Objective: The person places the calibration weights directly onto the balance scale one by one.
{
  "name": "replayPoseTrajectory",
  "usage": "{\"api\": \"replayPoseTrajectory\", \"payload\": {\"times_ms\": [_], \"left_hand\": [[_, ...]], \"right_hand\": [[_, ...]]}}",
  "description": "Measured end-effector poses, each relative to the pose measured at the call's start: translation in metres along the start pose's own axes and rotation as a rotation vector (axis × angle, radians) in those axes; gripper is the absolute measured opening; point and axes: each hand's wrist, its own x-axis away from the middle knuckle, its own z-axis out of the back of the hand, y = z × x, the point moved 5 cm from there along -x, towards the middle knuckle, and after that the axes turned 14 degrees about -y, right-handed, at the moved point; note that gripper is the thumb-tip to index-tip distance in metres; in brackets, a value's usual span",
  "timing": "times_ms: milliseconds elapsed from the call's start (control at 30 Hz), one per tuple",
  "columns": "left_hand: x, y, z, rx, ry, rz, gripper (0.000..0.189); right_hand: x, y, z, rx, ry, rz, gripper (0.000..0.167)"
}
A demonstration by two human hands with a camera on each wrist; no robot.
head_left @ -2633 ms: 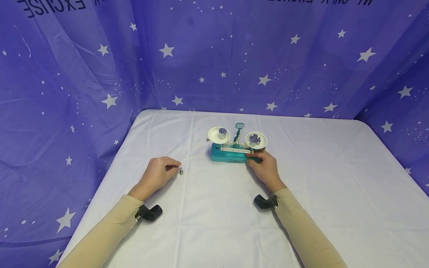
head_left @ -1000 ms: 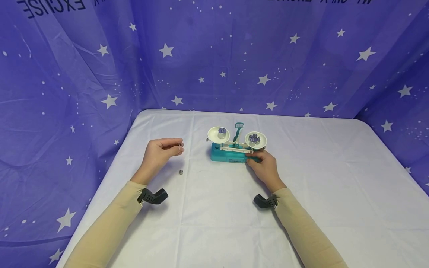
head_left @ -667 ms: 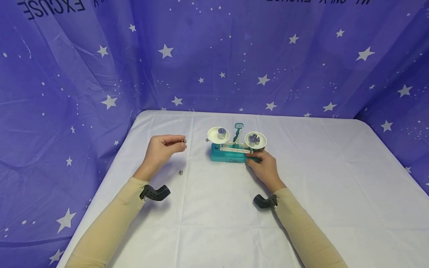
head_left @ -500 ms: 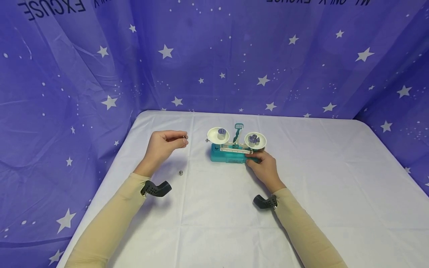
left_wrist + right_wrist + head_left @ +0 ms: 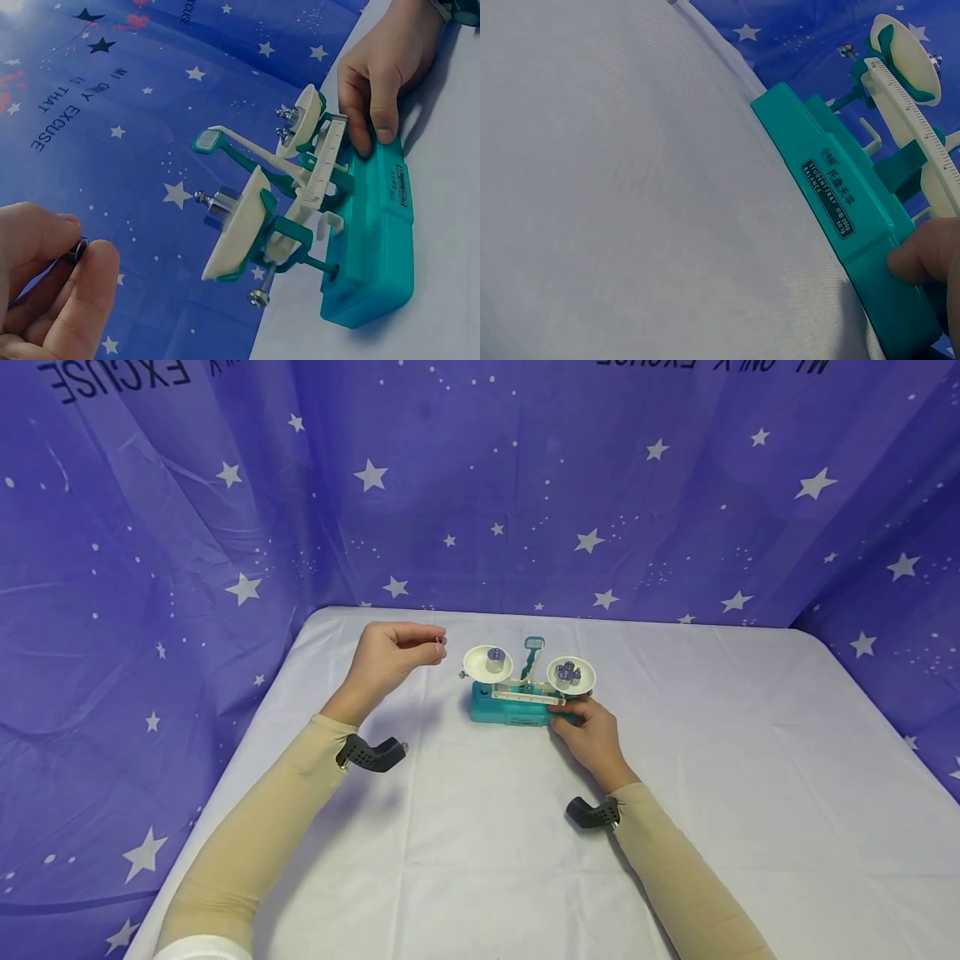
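My left hand (image 5: 384, 662) is raised to the left of a teal tray balance (image 5: 498, 712), pinching a small metal weight (image 5: 77, 249) between thumb and fingers. It is apart from the left pan (image 5: 475, 671), which carries one large cylindrical weight (image 5: 496, 660) with a knob. Several smaller weights (image 5: 568, 673) are grouped in the right pan (image 5: 585, 687). My right hand (image 5: 592, 737) grips the right end of the base, thumb on its front face in the right wrist view. The pointer and part of the beam are hard to make out.
A small weight (image 5: 406, 746) on the white tablecloth (image 5: 480, 843) is mostly hidden behind the camera mount (image 5: 375, 755) on the left wrist. Purple star-printed curtain (image 5: 480, 485) hangs around the back and sides.
My left hand has picked a small weight off the cloth, lifted it, and carried it forward and right toward the left pan. The right hand stays on the balance.
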Motion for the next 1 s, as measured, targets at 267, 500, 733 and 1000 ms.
{"api": "replayPoseTrajectory", "payload": {"times_ms": [267, 500, 733, 1000], "left_hand": [[-0.015, 0.006, -0.007, -0.033, -0.007, -0.016, 0.03], [-0.029, 0.006, -0.016, -0.064, -0.02, -0.014, 0.028], [-0.039, 0.002, -0.024, -0.135, -0.031, 0.004, 0.026], [-0.046, -0.002, -0.032, -0.211, -0.047, 0.045, 0.025]], "right_hand": [[0.0, 0.0, 0.0, -0.008, 0.005, 0.002, 0.021], [0.0, 0.001, 0.0, -0.013, 0.017, 0.007, 0.02], [0.001, 0.0, 0.001, 0.005, 0.016, 0.011, 0.02], [0.0, 0.0, 0.001, -0.019, 0.01, -0.002, 0.021]]}}
